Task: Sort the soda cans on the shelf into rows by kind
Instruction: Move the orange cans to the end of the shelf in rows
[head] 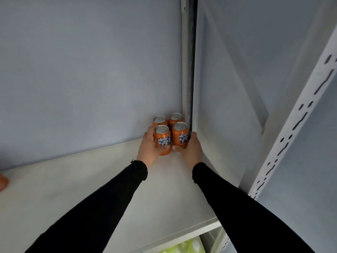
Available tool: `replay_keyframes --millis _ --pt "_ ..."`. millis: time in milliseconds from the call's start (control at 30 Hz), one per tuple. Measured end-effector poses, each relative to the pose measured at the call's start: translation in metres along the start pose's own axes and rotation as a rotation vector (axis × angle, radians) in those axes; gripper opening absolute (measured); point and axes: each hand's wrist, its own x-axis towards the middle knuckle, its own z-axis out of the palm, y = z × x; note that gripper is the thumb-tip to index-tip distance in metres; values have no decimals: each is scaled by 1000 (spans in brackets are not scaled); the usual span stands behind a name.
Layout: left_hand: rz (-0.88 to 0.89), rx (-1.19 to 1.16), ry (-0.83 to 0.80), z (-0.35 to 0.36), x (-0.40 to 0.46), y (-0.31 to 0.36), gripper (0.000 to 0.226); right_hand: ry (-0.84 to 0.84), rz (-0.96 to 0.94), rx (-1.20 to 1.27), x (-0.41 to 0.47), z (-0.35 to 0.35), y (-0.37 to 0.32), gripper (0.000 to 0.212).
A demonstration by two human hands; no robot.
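four orange soda cans [170,131] grouped two-by-two in shelf [91,179] far right corner. left hand [148,149] grasps near-left can, right hand [191,149] near-right can. another orange can [3,181] at left edge, unsorted.

I see four upright orange aluminium soda cans [170,133] with blue-and-white labels and silver tops, packed touching in a two-by-two block in the back right corner of the pale grey metal shelf [76,179].
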Motion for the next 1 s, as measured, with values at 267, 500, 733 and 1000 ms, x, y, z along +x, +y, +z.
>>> replay_keyframes --millis 267,500,733,1000 --pt "-2 -10 2 3 3 -4 86 22 -74 2 -6 7 4 59" --pt "-21 57 -18 -13 -12 4 86 204 -214 -115 -26 2 -11 80" --pt "68 478 123 -110 -78 -23 58 70 -664 -304 -79 44 -68 58" --pt "2 615 296 -271 -191 -77 48 -323 -613 -80 -180 187 -137 51"
